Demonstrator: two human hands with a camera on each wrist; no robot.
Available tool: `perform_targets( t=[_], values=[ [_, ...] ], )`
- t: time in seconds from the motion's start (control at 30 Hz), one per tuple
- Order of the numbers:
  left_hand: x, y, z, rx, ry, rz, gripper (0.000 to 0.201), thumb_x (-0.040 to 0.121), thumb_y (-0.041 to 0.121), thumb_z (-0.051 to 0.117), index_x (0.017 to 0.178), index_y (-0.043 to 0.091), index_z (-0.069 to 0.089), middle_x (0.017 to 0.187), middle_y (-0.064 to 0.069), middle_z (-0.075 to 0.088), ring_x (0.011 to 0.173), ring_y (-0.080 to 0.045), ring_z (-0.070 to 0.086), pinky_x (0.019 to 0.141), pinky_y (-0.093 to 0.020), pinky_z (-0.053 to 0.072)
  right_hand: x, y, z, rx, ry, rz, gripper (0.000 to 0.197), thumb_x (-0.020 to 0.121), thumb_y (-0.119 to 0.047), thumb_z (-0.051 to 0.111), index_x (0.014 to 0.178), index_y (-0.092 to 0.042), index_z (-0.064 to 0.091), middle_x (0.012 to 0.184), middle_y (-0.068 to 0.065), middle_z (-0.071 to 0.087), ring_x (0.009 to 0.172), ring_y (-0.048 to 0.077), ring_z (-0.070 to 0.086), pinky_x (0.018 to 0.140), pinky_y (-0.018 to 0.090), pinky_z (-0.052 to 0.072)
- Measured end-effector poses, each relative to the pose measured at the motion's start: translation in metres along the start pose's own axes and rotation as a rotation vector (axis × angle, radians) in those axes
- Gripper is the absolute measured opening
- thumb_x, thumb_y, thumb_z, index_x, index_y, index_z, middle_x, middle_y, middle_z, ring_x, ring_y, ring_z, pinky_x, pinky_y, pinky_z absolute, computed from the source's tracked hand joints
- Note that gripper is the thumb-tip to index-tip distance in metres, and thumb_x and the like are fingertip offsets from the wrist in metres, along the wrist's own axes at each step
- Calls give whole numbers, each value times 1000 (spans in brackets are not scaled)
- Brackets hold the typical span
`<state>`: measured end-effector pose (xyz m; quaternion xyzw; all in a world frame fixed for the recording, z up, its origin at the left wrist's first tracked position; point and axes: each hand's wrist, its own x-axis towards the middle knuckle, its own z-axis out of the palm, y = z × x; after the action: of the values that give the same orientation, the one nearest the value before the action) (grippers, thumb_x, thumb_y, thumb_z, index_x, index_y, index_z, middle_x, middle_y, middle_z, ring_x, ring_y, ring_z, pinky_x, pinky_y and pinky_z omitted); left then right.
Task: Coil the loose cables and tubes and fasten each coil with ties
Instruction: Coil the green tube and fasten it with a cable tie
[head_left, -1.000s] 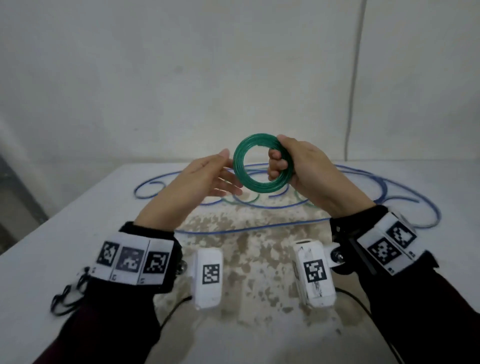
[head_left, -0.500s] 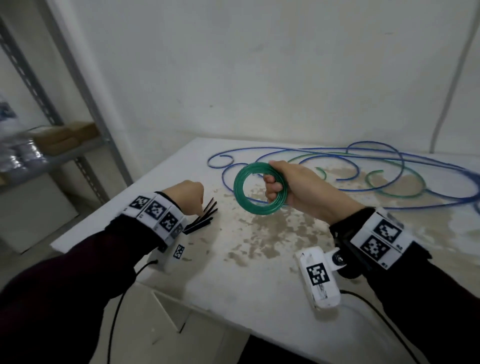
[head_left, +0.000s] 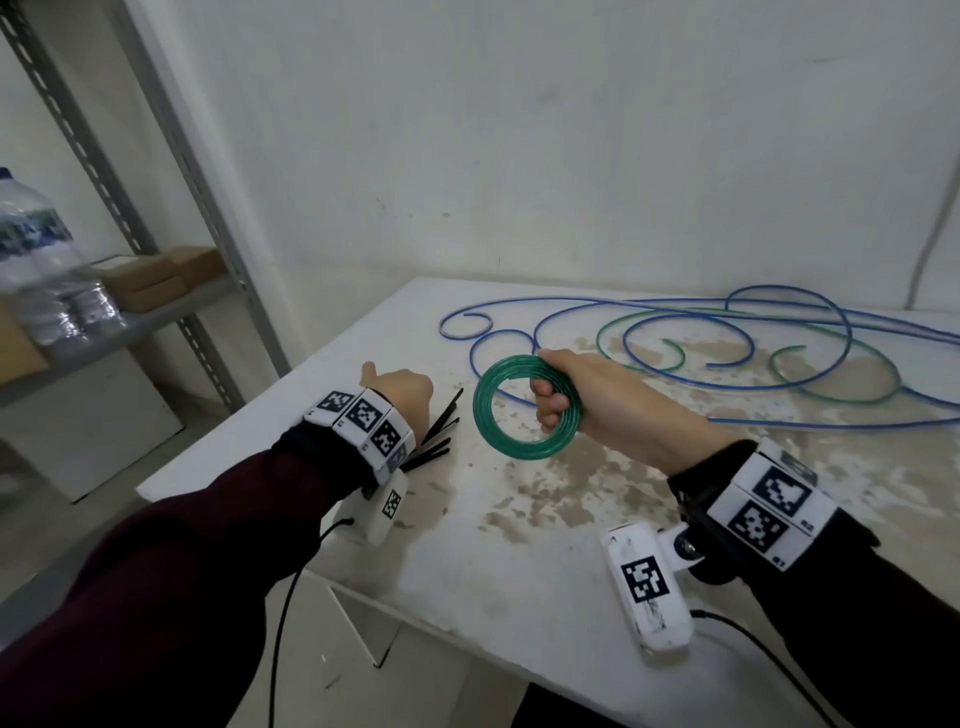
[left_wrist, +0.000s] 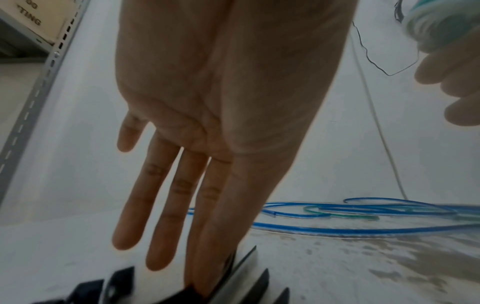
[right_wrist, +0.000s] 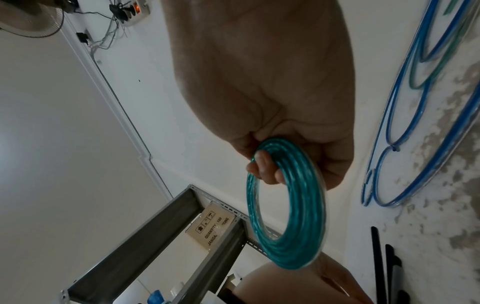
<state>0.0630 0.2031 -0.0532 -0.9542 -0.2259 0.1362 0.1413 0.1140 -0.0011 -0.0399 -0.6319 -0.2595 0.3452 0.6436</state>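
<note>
Stained white table (head_left: 545, 561) w/ loose tubes (head_left: 727, 332); right hand (head_left: 587, 400) grips green coil (head_left: 524, 410), left hand (head_left: 402, 387) fingers straight over ties (head_left: 439, 431).

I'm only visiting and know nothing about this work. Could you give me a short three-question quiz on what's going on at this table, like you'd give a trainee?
1. True or false: the right hand grips the green coil and holds it above the table.
2. What do the left hand's fingers reach toward? A) black ties B) a blue tube C) a water bottle
3. Fill in: the loose tubes lying uncoiled on the table are blue and ____.

Key:
1. True
2. A
3. green
</note>
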Motion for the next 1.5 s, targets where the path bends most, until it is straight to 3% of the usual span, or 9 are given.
perform_targets(
  t=[0.17,0.33,0.43,0.57,0.73,1.0,1.1,1.23,1.5],
  values=[
    [-1,-7,-11,-52,102,-11,21,78,5,53,62,16,46,69,2,54,83,-24,57,106,-43,22,1,0,-7,-18,-1,-8,42,103,-29,33,67,-11,44,54,0,32,53,17,34,57,24,39],
    [3,-9,-39,-397,338,76,13,83,0,48,80,5,60,93,-16,64,86,-33,61,69,-34,47,-3,-13,-24,5,5,-80,42,104,-29,31,68,-11,44,52,-2,35,51,16,37,61,27,37],
    [2,10,-62,-573,469,231,15,86,-1,50,76,4,60,84,-15,66,81,-31,64,67,-34,49,-14,-32,-46,33,12,-155,41,103,-25,29,67,-11,43,52,-2,33,50,15,36,59,26,37],
    [2,53,-91,-757,728,386,13,84,8,59,73,5,66,71,-7,69,63,-11,56,57,-17,38,-39,-58,-87,135,105,-250,38,101,-20,29,66,-11,39,57,1,30,46,12,34,55,26,36],
    [4,113,-121,-1238,905,463,12,83,19,69,72,14,71,69,2,72,64,-8,67,68,-24,51,-83,-80,-137,78,165,-309,35,99,-22,29,65,-14,36,50,-3,31,50,15,30,59,27,35],
    [8,191,-150,-1716,796,488,30,70,-2,76,76,18,55,69,-4,65,61,-18,63,69,-32,56,-106,-78,-182,-230,80,-307,39,92,-33,39,57,-20,49,54,-2,33,58,18,36,68,25,46],
    [2,208,-156,-1803,698,595,24,74,-7,71,90,8,62,68,-7,59,63,-19,64,64,-25,56,-102,-73,-188,-341,118,-261,40,93,-35,37,58,-20,49,55,-2,34,59,16,37,70,24,46],
    [-7,215,-159,-1956,545,683,10,84,-7,63,88,2,62,72,-11,61,64,-21,69,60,-24,54,-102,-69,-195,-476,198,-215,45,103,-29,32,62,-15,46,55,-3,36,64,20,41,76,29,41],
    [-9,228,-158,-1806,260,745,13,89,5,62,76,4,60,62,-11,63,51,-21,59,55,-33,58,-91,-66,-193,-553,367,-238,44,103,-29,31,65,-11,45,57,-2,37,61,15,41,63,18,41]
  ],
)
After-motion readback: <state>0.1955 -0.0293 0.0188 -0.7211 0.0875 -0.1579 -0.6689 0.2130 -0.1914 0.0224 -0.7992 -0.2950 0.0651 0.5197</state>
